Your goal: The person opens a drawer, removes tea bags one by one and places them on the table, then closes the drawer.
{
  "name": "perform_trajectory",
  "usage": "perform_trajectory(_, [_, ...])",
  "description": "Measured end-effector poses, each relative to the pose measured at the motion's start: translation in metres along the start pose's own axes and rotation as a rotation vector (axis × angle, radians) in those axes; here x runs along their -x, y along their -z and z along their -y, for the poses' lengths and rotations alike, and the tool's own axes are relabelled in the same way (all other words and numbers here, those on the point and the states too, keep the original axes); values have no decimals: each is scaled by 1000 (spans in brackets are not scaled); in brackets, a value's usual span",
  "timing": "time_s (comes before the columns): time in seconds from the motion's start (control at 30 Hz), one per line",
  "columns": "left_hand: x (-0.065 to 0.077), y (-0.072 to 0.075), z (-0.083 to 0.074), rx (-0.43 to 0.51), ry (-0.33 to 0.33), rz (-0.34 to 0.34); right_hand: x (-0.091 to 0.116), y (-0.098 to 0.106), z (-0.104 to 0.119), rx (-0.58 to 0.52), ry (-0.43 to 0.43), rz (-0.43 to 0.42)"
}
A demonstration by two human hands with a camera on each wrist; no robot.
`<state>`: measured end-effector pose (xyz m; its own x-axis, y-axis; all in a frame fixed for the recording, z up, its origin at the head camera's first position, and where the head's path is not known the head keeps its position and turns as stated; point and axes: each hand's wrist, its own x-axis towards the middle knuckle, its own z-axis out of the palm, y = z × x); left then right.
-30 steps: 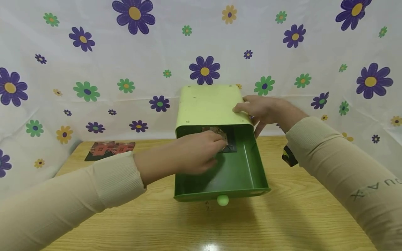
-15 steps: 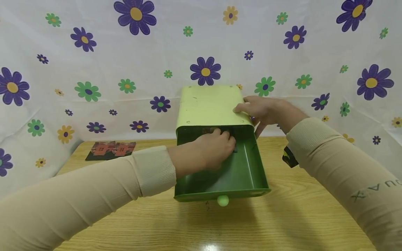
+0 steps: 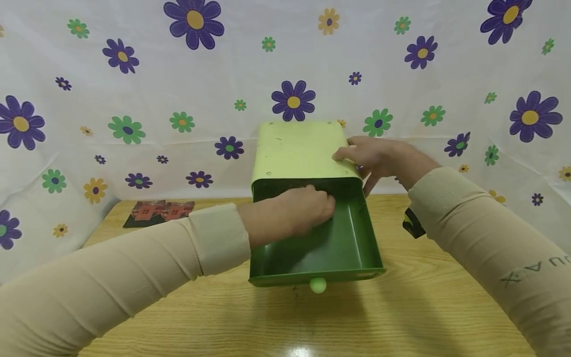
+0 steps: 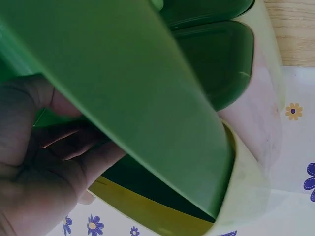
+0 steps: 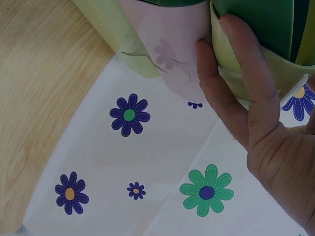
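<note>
A stacked drawer cabinet has a pale yellow-green top casing (image 3: 303,148). Its top green drawer (image 3: 357,243) is pulled far out, with a round light-green knob (image 3: 318,285) on the front. My left hand (image 3: 301,213) is inside this drawer, fingers bent; what they hold, if anything, is hidden. Seen from the left wrist, that hand (image 4: 54,157) is behind the drawer wall (image 4: 118,83), thumb apart from the fingers. My right hand (image 3: 372,153) steadies the casing at its right side. In the right wrist view, the same hand (image 5: 266,118) has fairly straight fingers pressed against the casing.
On the wooden table (image 3: 214,312), dark cards (image 3: 147,210) with red house-like pictures lie at the back left. A pink tier (image 4: 261,113) sits below the top one. Flowered cloth (image 3: 200,89) hangs behind. A black and yellow-green object (image 3: 412,223) shows beside my right sleeve.
My left hand has reached farther right into the drawer. The dark card seen under it earlier has gone from sight. My right hand and the cabinet keep their place.
</note>
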<state>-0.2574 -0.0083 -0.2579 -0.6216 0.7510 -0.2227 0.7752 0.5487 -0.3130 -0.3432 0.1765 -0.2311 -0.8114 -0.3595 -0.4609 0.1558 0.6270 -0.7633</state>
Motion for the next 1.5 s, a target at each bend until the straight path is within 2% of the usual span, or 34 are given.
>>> perform_trajectory(0.13, [2,-3,5,19,-17,-68,0,0,0,8,0,-2])
perform_trajectory(0.4, [8,-5,7,-7,-81,-145,-2,-1,1,16,-10,-14])
perform_trajectory(0.53, [17,0,6,15,-87,-160,-2,-1,1,24,-19,-28])
perform_trajectory(0.7, [30,12,4,87,-72,-186,-1,0,1,27,-19,-27])
perform_trajectory(0.8, [38,17,6,184,-82,-266,0,0,1,33,-10,-23])
perform_trajectory(0.93, [51,21,15,311,-139,-450,1,0,1,31,-8,-19])
perform_trajectory(1.1, [73,26,27,373,-168,-616,1,-1,2,22,-7,-19])
perform_trajectory(1.27, [91,29,32,400,-156,-697,2,-1,3,20,-7,-26])
perform_trajectory(1.5, [117,26,41,433,-127,-760,1,-1,2,16,-11,-20])
